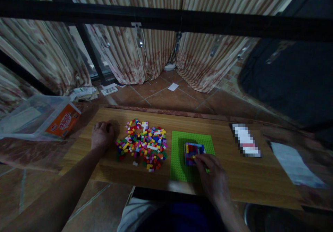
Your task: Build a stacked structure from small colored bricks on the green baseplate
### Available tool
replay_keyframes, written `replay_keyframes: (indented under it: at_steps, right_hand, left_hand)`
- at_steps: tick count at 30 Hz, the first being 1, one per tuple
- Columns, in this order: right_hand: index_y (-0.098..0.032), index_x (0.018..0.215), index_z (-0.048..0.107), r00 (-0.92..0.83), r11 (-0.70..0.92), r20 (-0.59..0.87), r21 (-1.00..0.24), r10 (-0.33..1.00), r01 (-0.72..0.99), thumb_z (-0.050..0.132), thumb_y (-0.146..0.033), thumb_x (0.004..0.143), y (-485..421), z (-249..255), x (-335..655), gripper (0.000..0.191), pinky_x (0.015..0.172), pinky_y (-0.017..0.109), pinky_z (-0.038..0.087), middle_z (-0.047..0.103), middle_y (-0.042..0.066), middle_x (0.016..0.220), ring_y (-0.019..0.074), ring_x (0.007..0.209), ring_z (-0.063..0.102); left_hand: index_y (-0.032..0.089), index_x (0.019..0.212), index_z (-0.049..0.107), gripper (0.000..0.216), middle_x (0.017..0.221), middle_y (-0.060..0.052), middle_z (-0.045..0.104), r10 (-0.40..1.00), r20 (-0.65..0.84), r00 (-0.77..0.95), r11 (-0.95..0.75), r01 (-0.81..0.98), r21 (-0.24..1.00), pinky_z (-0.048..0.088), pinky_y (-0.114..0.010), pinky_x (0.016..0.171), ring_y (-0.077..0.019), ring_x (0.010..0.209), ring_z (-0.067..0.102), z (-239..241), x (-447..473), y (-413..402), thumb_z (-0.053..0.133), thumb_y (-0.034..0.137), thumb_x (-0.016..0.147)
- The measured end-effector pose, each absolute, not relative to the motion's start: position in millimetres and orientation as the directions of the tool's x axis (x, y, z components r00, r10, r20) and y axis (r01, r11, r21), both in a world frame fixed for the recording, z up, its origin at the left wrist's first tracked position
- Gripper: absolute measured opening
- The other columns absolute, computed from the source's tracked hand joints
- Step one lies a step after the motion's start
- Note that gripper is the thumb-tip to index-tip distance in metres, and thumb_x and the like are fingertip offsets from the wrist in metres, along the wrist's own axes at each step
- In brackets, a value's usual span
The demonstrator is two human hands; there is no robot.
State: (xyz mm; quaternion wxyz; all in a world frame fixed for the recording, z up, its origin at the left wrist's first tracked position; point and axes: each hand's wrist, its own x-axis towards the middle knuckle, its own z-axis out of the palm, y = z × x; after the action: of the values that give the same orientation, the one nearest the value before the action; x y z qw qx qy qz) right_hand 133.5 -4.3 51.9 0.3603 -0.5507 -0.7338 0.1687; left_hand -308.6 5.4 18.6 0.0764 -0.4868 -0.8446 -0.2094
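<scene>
topping a green baseplate [178, 164] — boxy brick build [190, 150], blue, red and yellow

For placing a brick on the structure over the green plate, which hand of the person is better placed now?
Probably the right hand: its fingertips are at the brick structure on the green plate. The left hand is farther off, on the other side of the loose bricks.

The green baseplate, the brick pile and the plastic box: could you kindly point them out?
Green baseplate [178, 157], head view: bare studs on its left side.
Brick pile [148, 143], head view: bricks near its middle.
Plastic box [63, 121], head view: its orange-labelled end wall.
</scene>
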Motion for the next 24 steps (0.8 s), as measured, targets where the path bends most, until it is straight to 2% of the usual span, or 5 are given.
replay_keyframes:
  at_steps: [4,13,24]
  right_hand:
    - [-0.020,0.092,0.072,-0.065,0.294,0.360,-0.631,0.931,0.718,0.050,-0.046,0.092,12.3,54.3,141.6,0.035,0.077,0.037,0.053,0.069,0.010,0.094,0.0218,0.086,0.065]
    - [-0.018,0.094,0.071,-0.098,0.322,0.383,-0.580,0.918,0.749,0.048,-0.039,0.094,23.3,54.0,127.1,0.032,0.081,0.037,0.051,0.071,0.010,0.093,0.0220,0.087,0.064]
    - [-0.018,0.087,0.072,-0.083,0.266,0.363,-0.492,0.928,0.829,0.048,-0.035,0.092,29.4,50.6,117.7,0.029,0.073,0.035,0.049,0.073,0.009,0.088,0.0225,0.080,0.065]
  left_hand:
    - [0.016,0.097,0.063,0.032,0.104,-0.017,0.061,0.800,0.319,-0.509,0.439,0.858,0.267,0.045,-0.048,0.093,-0.0339,0.107,0.053,18.8,-309.4,5.6,0.041,0.036,0.084]
    - [0.018,0.096,0.063,0.028,0.103,-0.015,0.062,0.800,0.334,-0.498,0.426,0.864,0.269,0.045,-0.049,0.094,-0.0332,0.107,0.054,18.0,-310.6,5.7,0.044,0.035,0.084]
    - [0.017,0.094,0.062,0.026,0.104,-0.015,0.061,0.804,0.315,-0.505,0.428,0.858,0.284,0.044,-0.048,0.098,-0.0321,0.109,0.052,19.5,-309.2,6.5,0.045,0.032,0.083]
